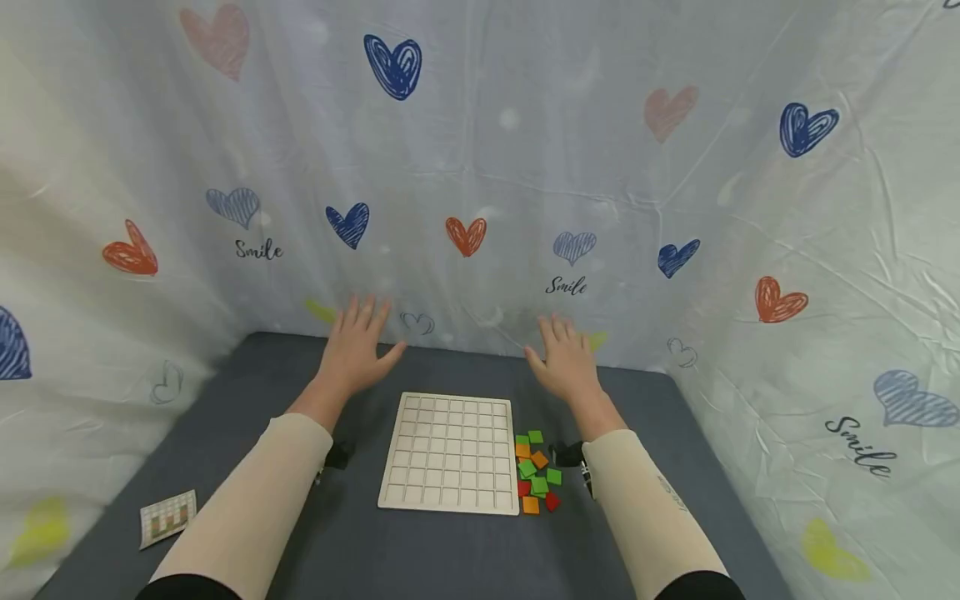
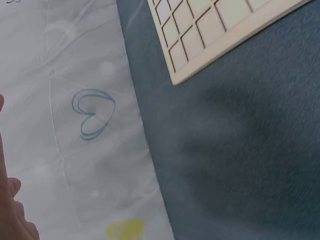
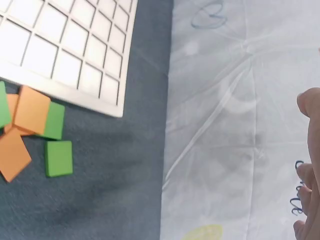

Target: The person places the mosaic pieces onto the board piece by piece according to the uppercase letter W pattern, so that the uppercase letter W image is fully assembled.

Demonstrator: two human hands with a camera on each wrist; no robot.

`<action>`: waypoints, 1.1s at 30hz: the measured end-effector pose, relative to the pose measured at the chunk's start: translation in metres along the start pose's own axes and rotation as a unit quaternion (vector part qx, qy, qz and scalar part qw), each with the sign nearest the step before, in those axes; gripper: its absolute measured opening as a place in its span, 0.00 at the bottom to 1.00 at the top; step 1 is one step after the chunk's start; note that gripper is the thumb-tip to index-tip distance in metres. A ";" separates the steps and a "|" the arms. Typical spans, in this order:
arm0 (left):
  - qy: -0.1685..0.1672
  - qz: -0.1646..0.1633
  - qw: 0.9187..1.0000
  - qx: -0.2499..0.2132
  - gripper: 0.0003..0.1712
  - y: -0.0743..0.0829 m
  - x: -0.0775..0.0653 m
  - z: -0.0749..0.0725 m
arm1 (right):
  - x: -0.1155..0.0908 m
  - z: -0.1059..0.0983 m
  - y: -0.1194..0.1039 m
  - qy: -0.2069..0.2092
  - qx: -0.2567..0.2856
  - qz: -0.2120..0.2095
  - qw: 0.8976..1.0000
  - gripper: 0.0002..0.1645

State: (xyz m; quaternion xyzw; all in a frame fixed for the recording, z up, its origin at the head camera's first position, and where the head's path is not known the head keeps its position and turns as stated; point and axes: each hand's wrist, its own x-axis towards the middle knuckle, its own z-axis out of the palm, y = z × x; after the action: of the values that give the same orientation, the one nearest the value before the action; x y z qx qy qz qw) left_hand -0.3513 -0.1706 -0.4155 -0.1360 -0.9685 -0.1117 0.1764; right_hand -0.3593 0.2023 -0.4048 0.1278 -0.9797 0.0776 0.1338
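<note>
My left hand [image 1: 356,350] is held out over the far left of the dark table, fingers straight and spread, holding nothing. Across from it, my right hand [image 1: 566,360] reaches out the same way, palm down and without anything in it. Between the forearms lies a pale wooden grid board [image 1: 448,454] with square recesses that hold no tiles. Against its right edge is a loose pile of small square tiles in green [image 1: 539,486], orange [image 1: 531,505] and red [image 1: 552,502]. In the right wrist view, some orange tiles [image 3: 31,110] overlap, and a green tile [image 3: 59,158] lies apart.
A small card [image 1: 168,517] printed with a coloured grid lies at the table's left, near my left forearm. A pale curtain [image 1: 510,167] with hearts and "Smile" lettering hangs behind and beside the dark table [image 1: 420,554].
</note>
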 end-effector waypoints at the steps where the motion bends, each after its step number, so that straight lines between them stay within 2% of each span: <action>1: 0.005 0.003 1.000 -0.006 0.50 0.000 -0.002 0.002 | -0.002 0.001 0.000 0.004 0.005 -0.003 1.000 0.43; 5: 0.019 0.013 0.999 -0.029 0.50 -0.003 -0.012 0.011 | -0.012 0.006 -0.001 0.008 0.030 -0.017 0.999 0.44; 10: 0.018 0.019 0.998 -0.061 0.51 -0.002 -0.024 0.018 | -0.028 0.011 -0.001 0.005 0.063 -0.030 0.998 0.46; 17: 0.035 0.028 0.994 -0.095 0.51 0.000 -0.041 0.021 | -0.047 0.023 0.000 0.006 0.097 -0.023 0.995 0.46; 25: 0.051 0.031 0.991 -0.116 0.51 0.001 -0.061 0.027 | -0.067 0.026 0.004 -0.016 0.153 -0.009 0.988 0.44; 29: 0.047 0.030 0.990 -0.129 0.49 0.000 -0.074 0.034 | -0.075 0.030 0.006 -0.027 0.185 0.007 0.982 0.42; 33: 0.026 0.026 0.987 -0.155 0.49 0.001 -0.090 0.044 | -0.084 0.034 0.006 -0.033 0.209 0.022 0.977 0.40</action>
State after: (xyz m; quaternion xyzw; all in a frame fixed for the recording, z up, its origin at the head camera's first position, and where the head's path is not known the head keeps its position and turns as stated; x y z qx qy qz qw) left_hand -0.2841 -0.1782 -0.4892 -0.1843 -0.9305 -0.2595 0.1811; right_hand -0.2909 0.2211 -0.4620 0.1340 -0.9483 0.2789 0.0703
